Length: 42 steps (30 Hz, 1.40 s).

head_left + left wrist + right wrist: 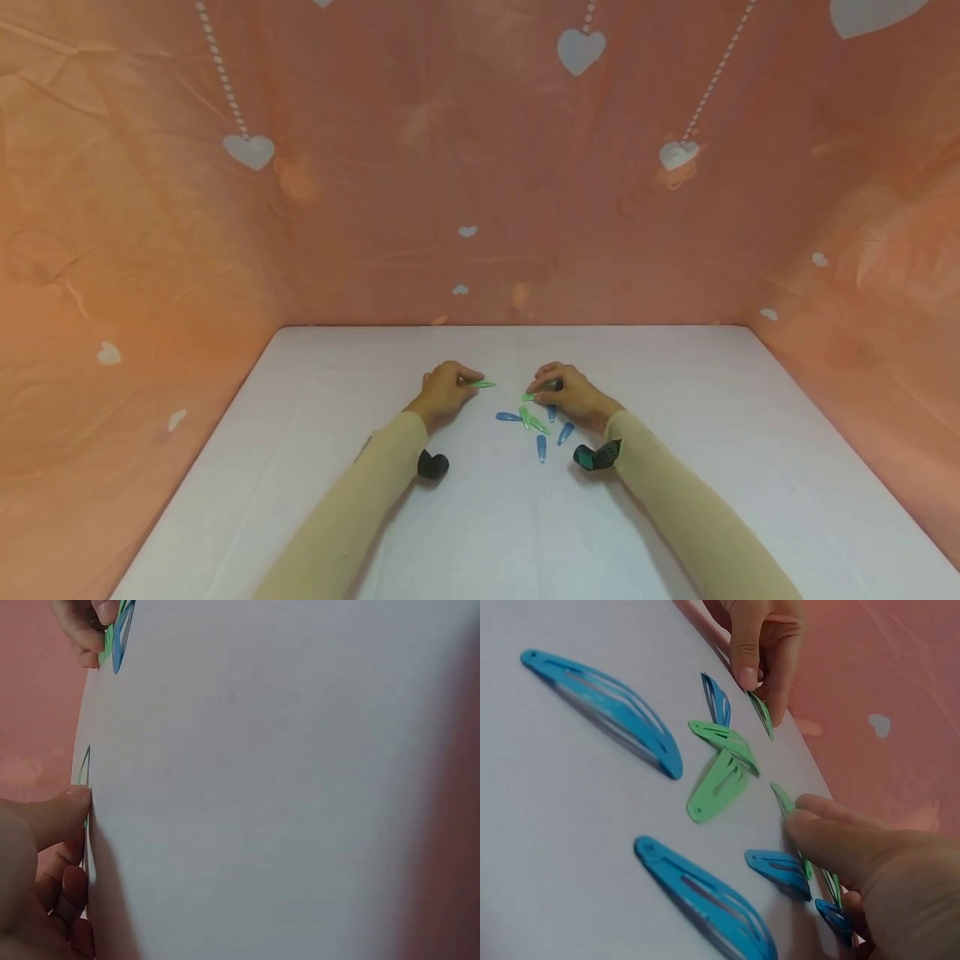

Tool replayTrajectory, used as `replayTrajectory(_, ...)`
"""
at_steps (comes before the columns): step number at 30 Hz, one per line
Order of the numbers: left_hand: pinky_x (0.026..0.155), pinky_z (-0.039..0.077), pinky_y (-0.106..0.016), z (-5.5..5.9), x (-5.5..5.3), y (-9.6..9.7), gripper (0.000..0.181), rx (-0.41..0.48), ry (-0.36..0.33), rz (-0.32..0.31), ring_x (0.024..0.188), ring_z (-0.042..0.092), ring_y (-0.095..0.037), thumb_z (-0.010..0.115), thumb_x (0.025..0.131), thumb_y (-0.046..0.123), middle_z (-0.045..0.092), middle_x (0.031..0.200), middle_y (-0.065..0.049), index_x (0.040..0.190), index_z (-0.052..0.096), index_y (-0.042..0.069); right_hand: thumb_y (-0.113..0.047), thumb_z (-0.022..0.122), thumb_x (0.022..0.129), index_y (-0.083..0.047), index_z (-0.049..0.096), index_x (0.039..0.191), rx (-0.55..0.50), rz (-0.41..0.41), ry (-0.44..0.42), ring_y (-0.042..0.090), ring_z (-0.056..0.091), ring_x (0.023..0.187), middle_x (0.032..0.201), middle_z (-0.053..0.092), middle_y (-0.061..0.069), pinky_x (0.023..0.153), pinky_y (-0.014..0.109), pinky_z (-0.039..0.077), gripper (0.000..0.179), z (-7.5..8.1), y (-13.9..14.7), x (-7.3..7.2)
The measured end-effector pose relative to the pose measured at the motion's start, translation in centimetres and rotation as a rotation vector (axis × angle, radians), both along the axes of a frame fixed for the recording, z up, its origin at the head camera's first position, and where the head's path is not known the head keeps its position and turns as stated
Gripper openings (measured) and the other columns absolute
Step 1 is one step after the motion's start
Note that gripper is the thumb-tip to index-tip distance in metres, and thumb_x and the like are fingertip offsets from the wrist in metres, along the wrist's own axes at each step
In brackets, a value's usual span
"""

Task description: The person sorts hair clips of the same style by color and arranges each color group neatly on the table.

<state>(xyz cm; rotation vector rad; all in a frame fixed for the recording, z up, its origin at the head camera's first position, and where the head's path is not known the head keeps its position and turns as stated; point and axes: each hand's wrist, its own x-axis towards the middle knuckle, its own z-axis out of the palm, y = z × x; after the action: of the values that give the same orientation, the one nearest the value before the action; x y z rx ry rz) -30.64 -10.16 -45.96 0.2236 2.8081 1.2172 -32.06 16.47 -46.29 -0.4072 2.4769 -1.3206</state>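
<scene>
My left hand pinches a green snap hair clip between thumb and fingertips, its tip pointing right. Across from it, my right hand has thumb and fingers on another green hair clip. Under the right hand's fingers, the right wrist view shows one more green clip and a blue clip, partly hidden. Between the hands and nearer to me lie two overlapping green clips and several blue clips, among them one at the left and one nearest me.
All of this rests on a white-covered table. An orange cloth wall with white hearts rises behind the table and along both sides. Black devices are strapped at both wrists.
</scene>
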Motion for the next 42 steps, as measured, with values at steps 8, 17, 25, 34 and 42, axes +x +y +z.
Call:
replayTrajectory(8,0.101,0.031,-0.044,0.2,0.2,-0.1,0.018,0.015,-0.007,0.014,0.105,0.058,-0.023,0.072,0.091,0.01,0.073,0.113,-0.005,0.107,0.079,0.015,-0.007,0.071,0.092,-0.004,0.079,0.105,0.009,0.022,0.053,0.039,0.037,0.14,0.135,0.055,0.016,0.121,0.064,0.015,0.016,-0.1,-0.1,-0.2)
replayTrajectory(17,0.101,0.037,-0.045,-0.3,0.1,-0.5,0.017,-0.013,0.036,-0.048,0.102,0.058,-0.021,0.072,0.091,0.008,0.071,0.11,-0.004,0.105,0.079,0.016,-0.007,0.072,0.091,-0.006,0.079,0.104,-0.007,-0.004,0.019,0.038,0.034,0.142,0.136,0.054,0.014,0.121,0.064,0.012,0.015,0.1,-0.2,-0.1)
replayTrajectory(25,0.102,0.046,-0.045,-0.5,-0.1,-1.1,0.01,0.079,0.029,-0.087,0.105,0.061,-0.022,0.071,0.092,0.007,0.073,0.106,-0.004,0.097,0.078,0.012,-0.006,0.072,0.091,-0.005,0.079,0.104,0.014,0.018,0.048,0.039,0.037,0.139,0.133,0.056,0.015,0.121,0.064,0.014,0.016,0.0,-0.2,-0.2)
replayTrajectory(34,0.103,0.045,-0.042,0.0,-0.1,-1.5,0.013,0.269,-0.047,-0.124,0.105,0.06,-0.02,0.064,0.096,0.007,0.071,0.112,-0.007,0.104,0.075,0.008,-0.003,0.07,0.091,-0.001,0.078,0.105,0.025,0.068,0.117,0.039,0.043,0.131,0.127,0.057,0.018,0.119,0.063,0.02,0.016,0.0,-0.1,-0.1)
replayTrajectory(42,0.091,0.047,-0.029,0.7,0.5,-1.4,0.018,0.421,-0.102,-0.099,0.098,0.057,-0.016,0.058,0.098,0.002,0.066,0.117,-0.01,0.105,0.074,0.002,-0.002,0.071,0.09,-0.002,0.079,0.105,0.016,0.059,0.095,0.039,0.042,0.133,0.128,0.056,0.017,0.12,0.063,0.02,0.017,-0.1,-0.1,-0.2)
